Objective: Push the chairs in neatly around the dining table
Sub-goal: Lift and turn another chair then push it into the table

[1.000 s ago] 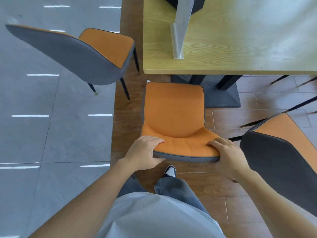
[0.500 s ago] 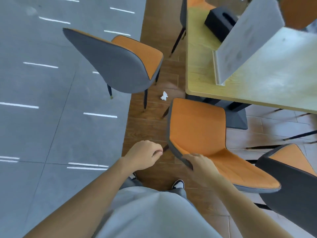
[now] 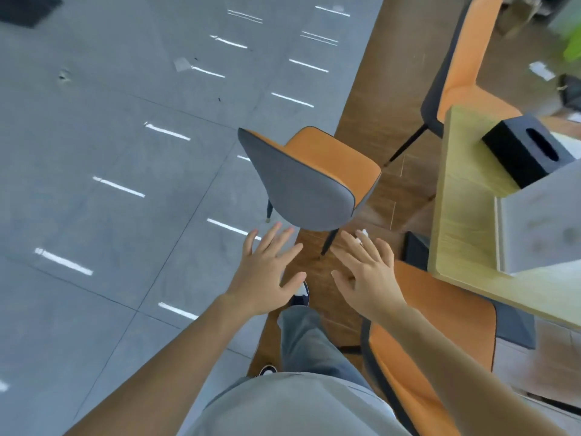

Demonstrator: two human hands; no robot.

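Both hands out, left hand (image 3: 267, 272) and right hand (image 3: 367, 278), fingers spread, holding nothing. Grey-backed chair (image 3: 311, 180) just beyond, angled, left of the surface (image 3: 462, 221). Could shove crooked and clip the near chair (image 3: 440, 341).

The chair (image 3: 309, 180) looks matt grey-and-orange upholstered, the table (image 3: 465, 209) pale grained wood, the floor tiles (image 3: 110, 136) glossy.

Grey floor tiles (image 3: 94, 127) carry short white streaks of reflected light (in rows). A strip of brown wood-look flooring (image 3: 364, 99) runs beside them. At the far upper right, a blurred green shape (image 3: 572, 48) shows.
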